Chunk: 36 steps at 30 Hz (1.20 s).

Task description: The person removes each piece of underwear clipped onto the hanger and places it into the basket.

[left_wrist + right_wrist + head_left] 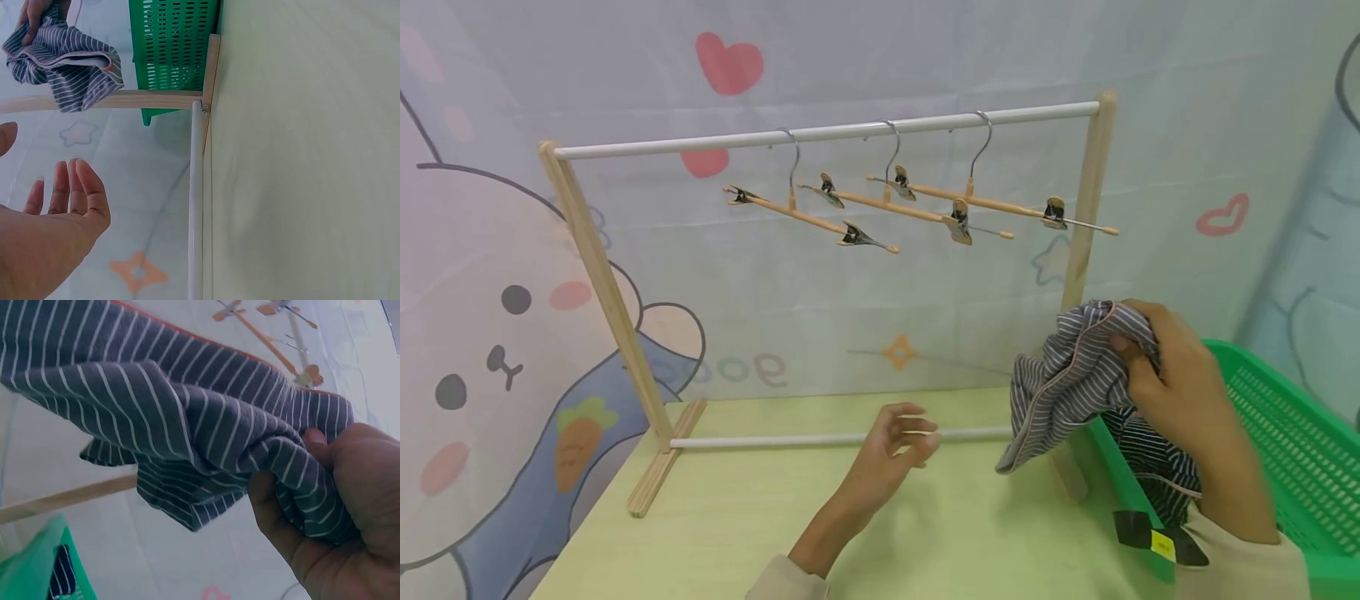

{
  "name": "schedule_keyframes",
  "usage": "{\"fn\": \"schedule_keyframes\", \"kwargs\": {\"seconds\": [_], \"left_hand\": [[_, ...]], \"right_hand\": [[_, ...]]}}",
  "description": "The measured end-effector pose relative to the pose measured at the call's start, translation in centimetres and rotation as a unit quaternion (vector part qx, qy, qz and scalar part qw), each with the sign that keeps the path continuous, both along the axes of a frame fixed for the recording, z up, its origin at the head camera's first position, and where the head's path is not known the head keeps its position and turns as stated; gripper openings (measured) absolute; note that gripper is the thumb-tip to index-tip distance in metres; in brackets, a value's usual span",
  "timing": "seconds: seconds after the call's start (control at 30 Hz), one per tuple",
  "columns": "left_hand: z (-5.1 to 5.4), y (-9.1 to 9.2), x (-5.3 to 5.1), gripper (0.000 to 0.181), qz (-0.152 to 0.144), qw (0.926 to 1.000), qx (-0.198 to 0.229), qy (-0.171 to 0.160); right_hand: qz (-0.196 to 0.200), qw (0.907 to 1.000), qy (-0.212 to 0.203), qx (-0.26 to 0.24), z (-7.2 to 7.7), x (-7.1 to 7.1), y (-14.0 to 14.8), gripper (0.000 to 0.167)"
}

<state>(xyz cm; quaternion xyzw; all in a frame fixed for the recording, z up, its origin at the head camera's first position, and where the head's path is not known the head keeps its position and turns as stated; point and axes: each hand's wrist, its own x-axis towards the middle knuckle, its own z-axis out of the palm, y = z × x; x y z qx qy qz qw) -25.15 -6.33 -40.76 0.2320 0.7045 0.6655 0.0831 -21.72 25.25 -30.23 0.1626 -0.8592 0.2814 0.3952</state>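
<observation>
A grey-and-white striped cloth garment hangs bunched from my right hand, which pinches it between thumb and fingers above the basket's left edge. In the right wrist view the striped garment spreads across most of the frame, its edge piped in orange-red; its exact kind cannot be told. My left hand is held over the table in front of the lower bar, fingers loosely bent and holding nothing. The left wrist view shows that hand apart from the garment.
Three clip hangers hang from the white top rail of a wooden rack. A green basket at the right contains more dark striped cloth. The white lower bar runs just above the table.
</observation>
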Motion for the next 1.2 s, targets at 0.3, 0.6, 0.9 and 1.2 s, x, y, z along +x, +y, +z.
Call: {"fn": "schedule_keyframes", "kwargs": {"seconds": [0.3,0.6,0.9,1.2], "left_hand": [[-0.1,0.2,-0.1,0.050,0.004,1.0000,0.001,0.005],[-0.1,0.2,0.0,0.050,0.004,1.0000,-0.006,0.003],[0.2,0.0,0.3,0.051,0.001,0.9999,-0.009,0.006],[0.1,0.1,0.3,0.051,0.008,0.9999,-0.012,0.006]], "right_hand": [[-0.135,0.9845,0.036,-0.107,0.8,1.0,1.2,0.038],[-0.279,0.9424,0.050,-0.178,0.8,1.9,2.2,0.042],[-0.312,0.9243,0.007,-0.220,0.3,2.3,2.9,0.046],[-0.332,0.9104,-0.090,-0.230,0.4,2.3,3.8,0.051]]}}
